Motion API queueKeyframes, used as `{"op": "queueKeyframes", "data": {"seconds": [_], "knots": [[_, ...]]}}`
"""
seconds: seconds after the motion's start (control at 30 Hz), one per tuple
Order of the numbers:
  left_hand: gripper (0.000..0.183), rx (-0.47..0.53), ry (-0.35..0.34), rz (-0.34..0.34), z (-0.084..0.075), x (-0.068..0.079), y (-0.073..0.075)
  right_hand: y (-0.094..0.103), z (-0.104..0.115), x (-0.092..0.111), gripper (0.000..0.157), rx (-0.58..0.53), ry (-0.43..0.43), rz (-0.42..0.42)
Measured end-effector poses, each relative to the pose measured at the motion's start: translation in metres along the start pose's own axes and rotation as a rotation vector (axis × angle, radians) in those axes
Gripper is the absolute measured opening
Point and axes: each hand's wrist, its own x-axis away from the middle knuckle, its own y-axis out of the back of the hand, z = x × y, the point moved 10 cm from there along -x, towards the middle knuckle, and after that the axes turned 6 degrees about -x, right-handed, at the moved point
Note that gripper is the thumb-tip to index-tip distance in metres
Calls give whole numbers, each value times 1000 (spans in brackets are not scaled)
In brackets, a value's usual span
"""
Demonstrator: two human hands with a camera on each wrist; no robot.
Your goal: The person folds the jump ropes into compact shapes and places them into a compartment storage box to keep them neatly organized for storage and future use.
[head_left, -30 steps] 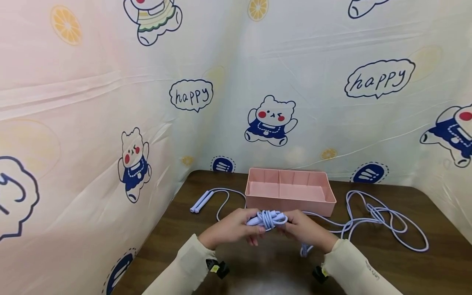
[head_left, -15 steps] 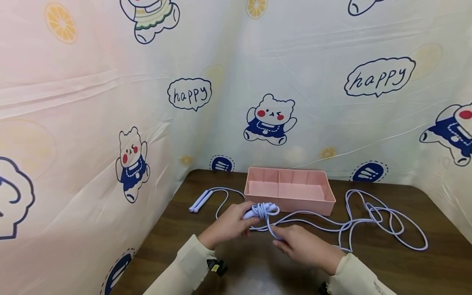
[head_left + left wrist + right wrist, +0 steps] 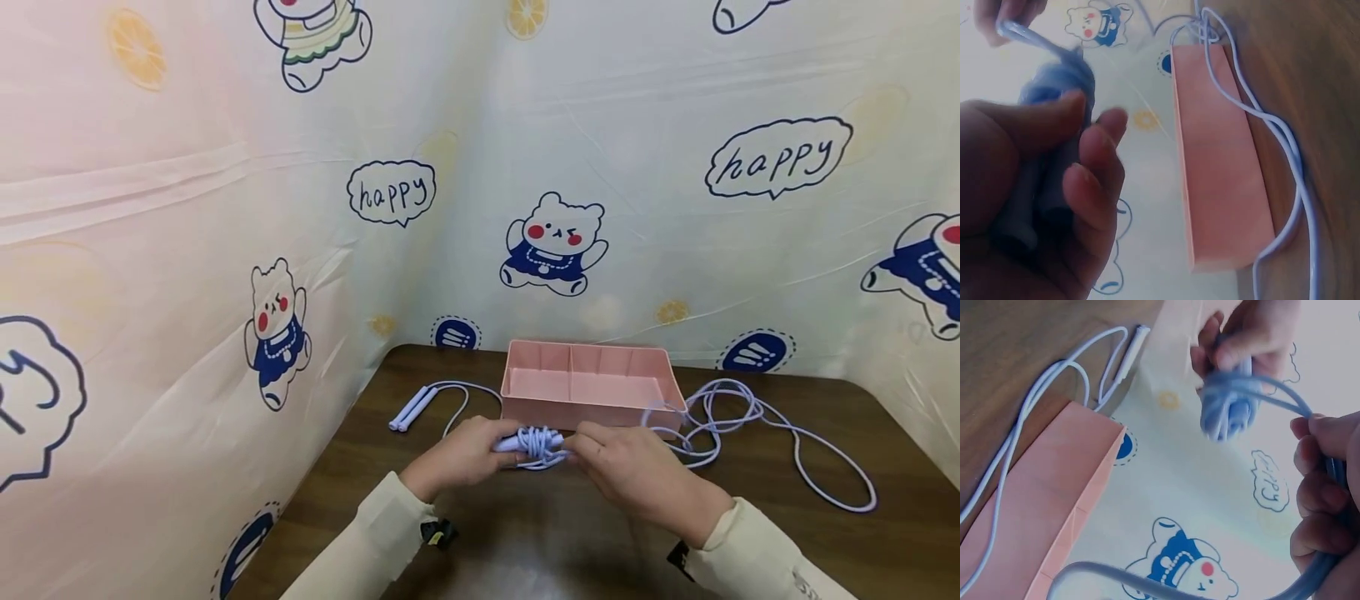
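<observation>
In the head view my left hand (image 3: 468, 454) grips the paired lavender handles of a jump rope (image 3: 536, 442), whose cord is wound round them in several turns. The left wrist view shows both handle ends (image 3: 1019, 215) side by side in the palm, with the thumb over them. My right hand (image 3: 641, 475), just right of the bundle, has its fingers curled round the doubled cord (image 3: 1285, 403). Two strands run from the wound bundle into that hand, and more cord comes out below it. The hands are a short distance apart, above the table.
Behind the hands stands a pink divided box (image 3: 588, 414) on the brown wooden table (image 3: 360, 500). Another pair of lavender handles (image 3: 414, 408) lies at the left with its cord leading toward the box. Loose looped cord (image 3: 798, 442) spreads over the right side.
My right hand has gone from beside the bundle, down below it with the cord, then up and right. The loose cord at the right has shifted. My left hand keeps holding the handles.
</observation>
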Motion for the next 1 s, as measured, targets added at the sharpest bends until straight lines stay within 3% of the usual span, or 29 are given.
{"op": "queueKeyframes", "data": {"seconds": [0.1, 0.23, 0.5, 0.63, 0.8, 0.87, 1.0], "knots": [[12, 18, -59, 70, -9, 2, -8, 0, -7, -3, 5, -47, -31, 30], [12, 26, -150, 125, -24, 5, -15, -7, -17, -8, 21, -126, -75, 83], [15, 102, -295, 160, -44, 13, -17, -25, -35, -14, 18, -439, -104, 106], [20, 224, -284, 113, -45, 14, -8, -37, -53, -12, 17, -627, -241, 71], [19, 323, -247, 16, -43, 14, 4, -61, -65, -3, 18, -757, -364, 32], [16, 354, -220, -15, -41, 13, 6, -70, -64, 0, 17, -782, -376, 23], [12, 425, -99, -45, -27, 13, 6, -79, -63, 5, 16, -676, -387, 18]]}}
